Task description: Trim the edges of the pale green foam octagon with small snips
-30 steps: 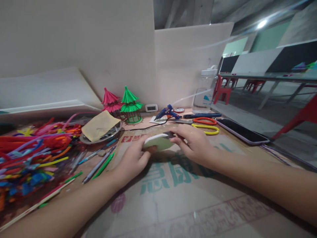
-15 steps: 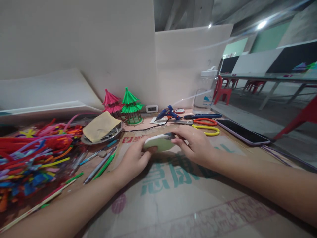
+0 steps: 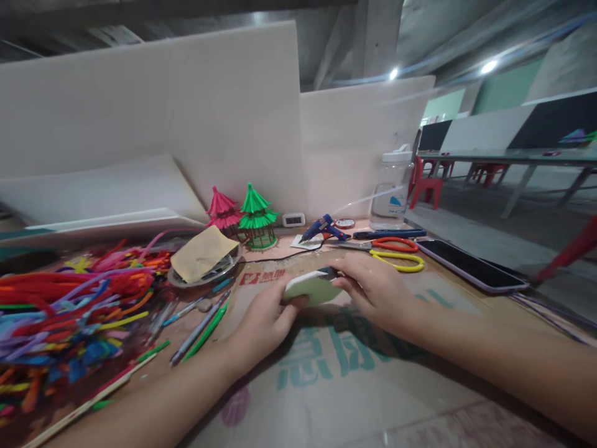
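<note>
My left hand [image 3: 261, 323] grips the near-left edge of a pale green, white-edged foam piece [image 3: 311, 287], holding it just above the cardboard sheet [image 3: 354, 386]. On the piece's right side my right hand [image 3: 375, 287] is closed, its fingers pinched on a small dark tool [image 3: 328, 272] whose tip rests at the top edge. What kind of tool it is I cannot make out.
A heap of coloured pipe cleaners [image 3: 60, 311] fills the left. Pens [image 3: 200, 320], a metal dish with yellow paper [image 3: 204, 255], pink and green paper pagodas [image 3: 242, 211], a blue glue gun [image 3: 324, 227], scissors [image 3: 394, 252], a phone [image 3: 471, 264] and a water bottle [image 3: 390, 190] lie beyond.
The view has tilted upward, so everything sits lower in frame. Both hands keep the same hold on the foam piece and the tool.
</note>
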The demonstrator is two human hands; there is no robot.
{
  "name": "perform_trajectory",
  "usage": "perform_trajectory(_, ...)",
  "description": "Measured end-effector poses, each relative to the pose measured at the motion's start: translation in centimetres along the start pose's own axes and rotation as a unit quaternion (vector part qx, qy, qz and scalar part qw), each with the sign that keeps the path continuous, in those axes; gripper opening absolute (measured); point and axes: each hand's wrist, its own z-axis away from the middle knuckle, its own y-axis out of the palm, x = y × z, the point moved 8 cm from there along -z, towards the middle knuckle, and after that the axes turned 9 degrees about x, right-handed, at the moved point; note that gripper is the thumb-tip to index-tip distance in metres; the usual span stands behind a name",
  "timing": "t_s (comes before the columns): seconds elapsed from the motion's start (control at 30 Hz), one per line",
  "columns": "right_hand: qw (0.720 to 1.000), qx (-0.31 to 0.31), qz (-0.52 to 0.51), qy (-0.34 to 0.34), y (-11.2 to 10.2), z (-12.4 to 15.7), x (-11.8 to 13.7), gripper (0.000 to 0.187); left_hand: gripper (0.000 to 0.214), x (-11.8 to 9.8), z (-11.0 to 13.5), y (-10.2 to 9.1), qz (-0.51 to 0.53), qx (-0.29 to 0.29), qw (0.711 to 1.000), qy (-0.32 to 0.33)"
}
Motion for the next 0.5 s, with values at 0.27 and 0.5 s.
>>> perform_trajectory(0.27,1.000,-0.008,0.004,-0.006,-0.10,-0.08,0.21,0.022,0.015,-0.09,-0.06,-0.11,0.009,-0.001,1.000,-0.005)
perform_trajectory(0.5,1.000,-0.008,0.004,0.002,0.12,0.01,-0.13,0.022,0.016,0.11,-0.04,0.05,0.013,0.003,1.000,-0.005)
